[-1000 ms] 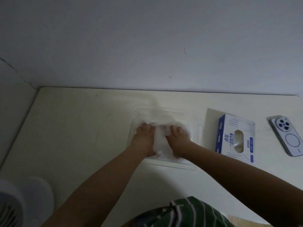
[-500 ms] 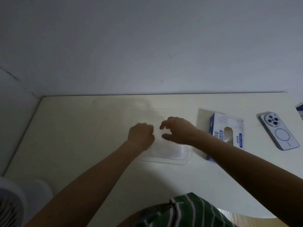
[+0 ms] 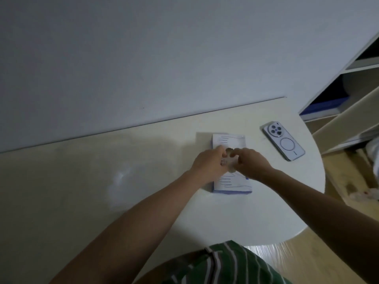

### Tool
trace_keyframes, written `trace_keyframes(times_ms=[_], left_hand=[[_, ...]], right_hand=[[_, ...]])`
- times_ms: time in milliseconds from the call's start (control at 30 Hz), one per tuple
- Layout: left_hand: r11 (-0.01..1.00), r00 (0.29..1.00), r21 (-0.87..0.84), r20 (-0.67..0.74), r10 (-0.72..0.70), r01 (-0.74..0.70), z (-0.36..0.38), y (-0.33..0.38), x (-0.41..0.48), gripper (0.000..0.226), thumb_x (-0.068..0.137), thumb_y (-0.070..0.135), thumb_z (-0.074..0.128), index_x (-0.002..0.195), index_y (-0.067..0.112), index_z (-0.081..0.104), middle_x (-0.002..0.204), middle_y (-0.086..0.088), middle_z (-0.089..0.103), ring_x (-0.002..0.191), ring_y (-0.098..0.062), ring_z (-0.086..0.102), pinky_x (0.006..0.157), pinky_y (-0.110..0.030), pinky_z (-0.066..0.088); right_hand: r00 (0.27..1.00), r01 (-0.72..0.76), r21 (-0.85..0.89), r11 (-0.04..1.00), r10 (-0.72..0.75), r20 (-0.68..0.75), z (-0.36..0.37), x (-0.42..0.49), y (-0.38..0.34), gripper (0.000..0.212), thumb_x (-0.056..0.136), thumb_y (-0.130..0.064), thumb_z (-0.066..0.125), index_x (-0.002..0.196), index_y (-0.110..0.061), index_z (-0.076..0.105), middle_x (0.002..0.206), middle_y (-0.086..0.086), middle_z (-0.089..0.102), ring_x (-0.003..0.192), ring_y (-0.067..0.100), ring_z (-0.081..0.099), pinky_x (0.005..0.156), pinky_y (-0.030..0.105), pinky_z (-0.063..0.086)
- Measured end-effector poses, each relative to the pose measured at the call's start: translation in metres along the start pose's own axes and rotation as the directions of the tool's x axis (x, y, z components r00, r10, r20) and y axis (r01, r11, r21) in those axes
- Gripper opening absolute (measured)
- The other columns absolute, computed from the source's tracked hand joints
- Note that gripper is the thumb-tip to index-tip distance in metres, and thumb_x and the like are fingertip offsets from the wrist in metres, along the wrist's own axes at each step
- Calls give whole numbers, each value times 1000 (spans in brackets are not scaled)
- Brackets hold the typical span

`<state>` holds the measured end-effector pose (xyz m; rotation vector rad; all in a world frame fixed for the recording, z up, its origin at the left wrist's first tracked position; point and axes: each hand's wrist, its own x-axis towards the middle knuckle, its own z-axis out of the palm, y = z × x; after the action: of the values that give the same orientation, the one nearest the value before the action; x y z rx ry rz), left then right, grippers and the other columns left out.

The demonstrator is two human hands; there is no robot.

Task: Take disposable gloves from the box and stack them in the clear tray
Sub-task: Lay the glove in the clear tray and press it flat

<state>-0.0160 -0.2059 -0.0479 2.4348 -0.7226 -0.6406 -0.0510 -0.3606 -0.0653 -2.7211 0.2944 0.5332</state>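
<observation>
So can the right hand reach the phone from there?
Probably yes: the phone lies on the table beside the glove box, nothing between, though the right hand is busy pinching a glove.

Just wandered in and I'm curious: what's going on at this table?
A person is working bare-handed at a pale table. The left hand and right hand are over a blue-and-white glove box, fingers curled at its opening, seemingly pinching a thin clear glove to pull it out. A phone lies face down to the box's right.
</observation>
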Motion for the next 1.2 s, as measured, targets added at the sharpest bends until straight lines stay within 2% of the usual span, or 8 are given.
trace_keyframes(times_ms=[133,300,433,700,833,967,1067,1200], left_hand=[[992,986,73,124,-109,101,30,-6,23,51,88,35,64,127,13,40,114,-10,62,98,-30,61,75,-32,43],[984,976,22,121,-181,179,43,-14,32,54,80,26,76,118,16,39,105,-6,60,91,-26,59,75,-33,44],[982,976,-5,112,-186,187,46,-16,33,55,79,25,76,119,14,40,98,-3,56,94,-27,59,75,-32,42],[979,974,-44,124,-190,197,46,-18,32,55,81,24,75,122,14,39,105,-5,59,89,-23,58,73,-30,44],[982,975,-31,129,-183,188,47,-18,32,55,81,26,75,120,12,40,105,-7,62,94,-27,61,71,-30,41],[973,972,-103,135,-190,205,40,-17,29,77,77,48,75,129,9,35,109,-5,63,96,-23,62,72,-31,44],[953,987,-257,29,-158,160,28,-15,22,99,68,55,79,137,14,21,125,-5,49,103,-22,59,83,-31,49],[896,993,-437,-43,-112,82,14,-8,9,95,67,49,83,134,18,24,129,0,35,108,-16,51,91,-29,49]], right_hand=[[997,53,-182,982,-62,-44,21,8,2,28,96,-33,44,120,-18,44,94,7,52,82,33,60,67,36,46],[987,81,-214,973,-109,-119,30,18,7,20,87,-22,60,105,-14,58,83,1,47,77,28,62,61,29,39],[979,134,-14,991,-135,-156,25,24,17,10,88,-23,64,91,-17,71,89,-1,53,78,21,59,64,26,40],[895,411,374,832,-289,-341,-10,12,25,8,92,-16,64,85,-14,61,106,2,62,93,11,57,81,13,44],[929,320,639,699,-100,-357,-24,5,15,17,99,-22,51,88,-10,55,87,2,66,76,9,58,69,19,46],[947,223,701,677,19,-320,-33,9,8,25,98,-25,54,82,-5,55,68,6,60,51,7,56,48,18,44],[962,145,783,605,98,-254,-33,10,8,32,99,-29,54,86,1,56,66,5,64,48,13,59,47,25,46],[971,143,895,423,116,-209,-42,9,-5,30,100,-29,52,82,-5,55,59,-1,64,47,12,58,45,24,44]])
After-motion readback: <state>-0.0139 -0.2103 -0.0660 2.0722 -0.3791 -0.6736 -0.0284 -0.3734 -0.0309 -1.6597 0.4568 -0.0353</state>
